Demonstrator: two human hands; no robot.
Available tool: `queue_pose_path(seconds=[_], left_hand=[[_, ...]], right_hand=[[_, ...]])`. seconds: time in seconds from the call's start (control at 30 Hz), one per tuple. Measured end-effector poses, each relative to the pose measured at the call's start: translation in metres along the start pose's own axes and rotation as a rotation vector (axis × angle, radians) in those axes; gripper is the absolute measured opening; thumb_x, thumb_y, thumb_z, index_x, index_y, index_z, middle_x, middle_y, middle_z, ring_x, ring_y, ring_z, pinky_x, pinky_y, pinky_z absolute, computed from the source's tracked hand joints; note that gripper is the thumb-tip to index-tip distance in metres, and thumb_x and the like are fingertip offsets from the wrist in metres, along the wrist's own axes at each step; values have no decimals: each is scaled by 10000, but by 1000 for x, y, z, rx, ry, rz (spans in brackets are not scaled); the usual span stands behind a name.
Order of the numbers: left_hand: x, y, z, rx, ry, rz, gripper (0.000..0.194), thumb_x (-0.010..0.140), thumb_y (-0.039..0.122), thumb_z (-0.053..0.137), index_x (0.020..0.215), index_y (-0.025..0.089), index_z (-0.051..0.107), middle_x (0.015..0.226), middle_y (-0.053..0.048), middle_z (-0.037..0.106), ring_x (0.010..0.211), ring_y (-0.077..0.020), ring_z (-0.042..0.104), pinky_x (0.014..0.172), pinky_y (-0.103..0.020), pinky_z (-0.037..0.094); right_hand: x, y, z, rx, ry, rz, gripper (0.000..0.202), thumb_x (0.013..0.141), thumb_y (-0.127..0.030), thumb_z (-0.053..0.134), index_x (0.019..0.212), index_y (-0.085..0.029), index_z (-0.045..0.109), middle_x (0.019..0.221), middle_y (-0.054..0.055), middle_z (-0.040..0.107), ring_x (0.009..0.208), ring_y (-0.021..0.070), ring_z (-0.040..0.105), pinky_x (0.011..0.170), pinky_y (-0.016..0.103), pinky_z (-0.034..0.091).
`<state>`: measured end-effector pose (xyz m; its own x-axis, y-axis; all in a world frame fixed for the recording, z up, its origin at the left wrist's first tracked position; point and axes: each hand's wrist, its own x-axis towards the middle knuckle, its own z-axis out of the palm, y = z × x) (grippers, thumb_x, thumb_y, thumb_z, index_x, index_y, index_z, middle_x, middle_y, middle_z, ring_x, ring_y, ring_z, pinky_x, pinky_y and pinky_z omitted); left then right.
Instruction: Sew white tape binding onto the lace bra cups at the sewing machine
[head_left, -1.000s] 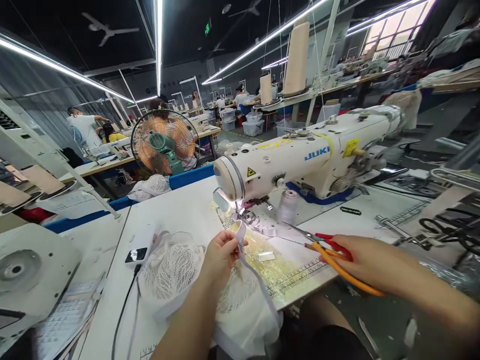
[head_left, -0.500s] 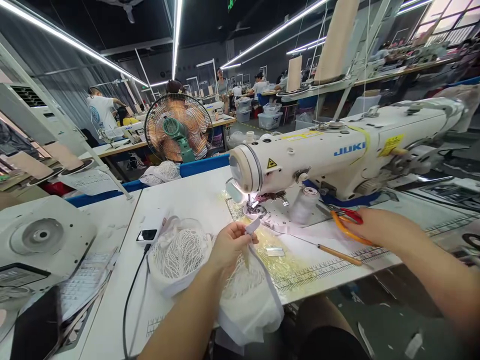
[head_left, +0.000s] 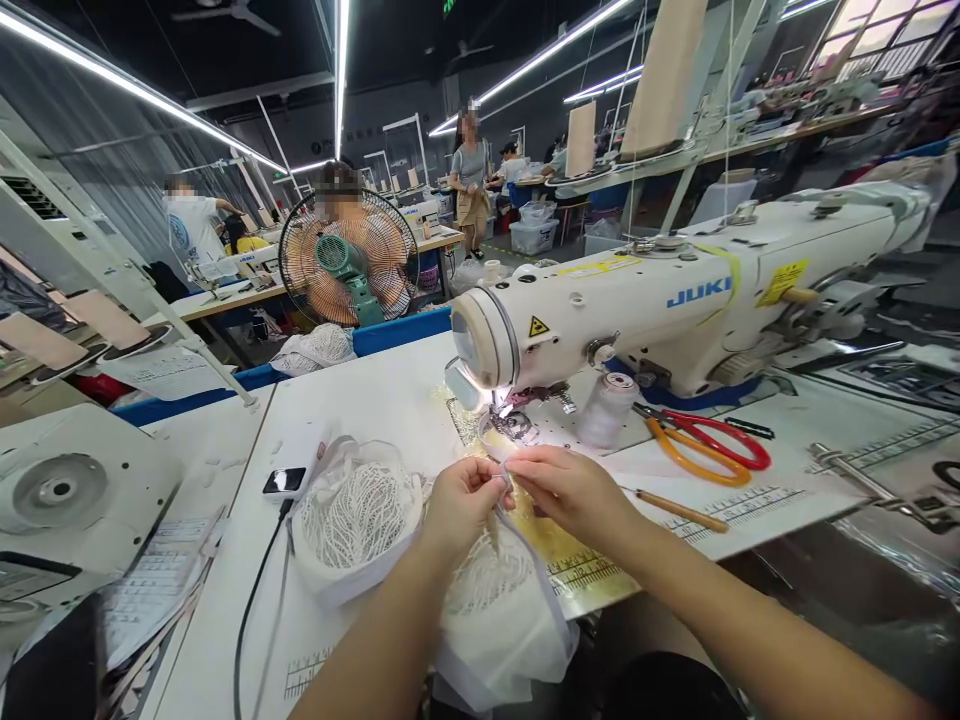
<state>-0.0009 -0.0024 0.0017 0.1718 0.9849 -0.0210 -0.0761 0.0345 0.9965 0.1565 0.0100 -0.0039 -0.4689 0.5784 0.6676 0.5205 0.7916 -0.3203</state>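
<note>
My left hand (head_left: 461,505) pinches the pale edging of a white lace bra (head_left: 360,510) in front of the sewing machine's needle area. Fingertips of my right hand (head_left: 566,490) meet the left ones and are closed on the same strip of edging. One lace cup lies on the table to the left; the other part (head_left: 502,620) hangs over the front edge below my hands. Orange-and-red-handled scissors (head_left: 705,447) lie on the table, right of my right hand. A wooden-handled pointed tool (head_left: 681,510) rests nearer the front edge.
The white JUKI sewing machine (head_left: 622,310) spans the back right, its lamp lit. A thread cone (head_left: 607,410) stands beside it. A small white device (head_left: 289,480) with a black cable is at left. Beyond the table are a large fan (head_left: 349,255) and several people.
My right hand has left the scissors, which now lie on the table, and has come over to the edging beside my left hand. In the background a person stands more in view.
</note>
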Motion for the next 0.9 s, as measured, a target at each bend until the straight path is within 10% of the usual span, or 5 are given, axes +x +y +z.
queue_pose_path(seconds=[0.37,0.9], left_hand=[[-2,5,2,191,72,-17,76,699,210,530,654,150,519,543,3,573,535,-105,534,544,-208,394],[1,-1,-3,460,-29,41,56,676,199,499,672,144,509,576,34,455,536,-77,395,500,-194,311]], right_hand=[[-8,6,23,-185,219,-143,111,826,-128,484,850,-167,585,820,66,662,720,148,588,593,258,477],[-10,1,29,-75,84,49,135,740,-112,448,643,-179,514,649,31,564,632,147,485,574,264,400]])
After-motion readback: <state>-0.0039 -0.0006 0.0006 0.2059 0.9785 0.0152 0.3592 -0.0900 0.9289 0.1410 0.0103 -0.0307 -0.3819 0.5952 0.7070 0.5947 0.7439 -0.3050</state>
